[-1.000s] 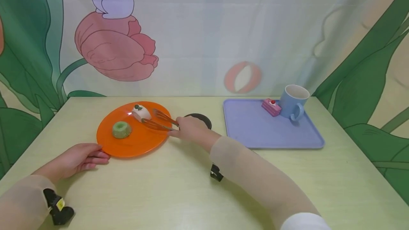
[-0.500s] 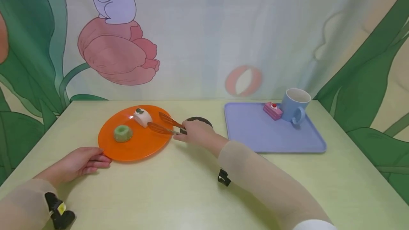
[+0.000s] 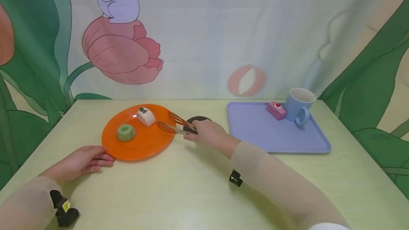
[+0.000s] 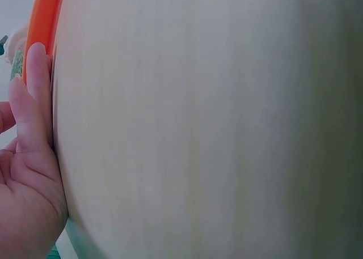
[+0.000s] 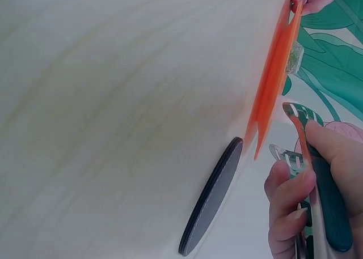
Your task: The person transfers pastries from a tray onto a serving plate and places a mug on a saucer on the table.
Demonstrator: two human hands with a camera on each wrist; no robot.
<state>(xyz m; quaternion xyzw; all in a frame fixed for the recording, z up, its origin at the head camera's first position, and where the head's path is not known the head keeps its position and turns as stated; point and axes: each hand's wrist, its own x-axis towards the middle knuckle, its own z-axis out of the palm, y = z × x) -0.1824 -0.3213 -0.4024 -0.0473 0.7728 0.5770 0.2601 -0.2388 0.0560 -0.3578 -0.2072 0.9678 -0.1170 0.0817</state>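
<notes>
Pinching the rim of the round, glossy orange plate (image 3: 147, 143), the left hand (image 3: 85, 159) should press lightly; the right hand (image 3: 211, 135), gripping dark-handled, slotted metal tongs (image 3: 190, 130) over the plate's right edge, should hold them level. Aboard sit a dimpled green pudding (image 3: 126, 133), then a leaf-topped white roll (image 3: 147, 117); the tongs gape, holding nothing.

In the head view, the right hand (image 3: 209, 135) partly hides the black disc (image 3: 197, 118) and the tongs (image 3: 189, 129).
</notes>
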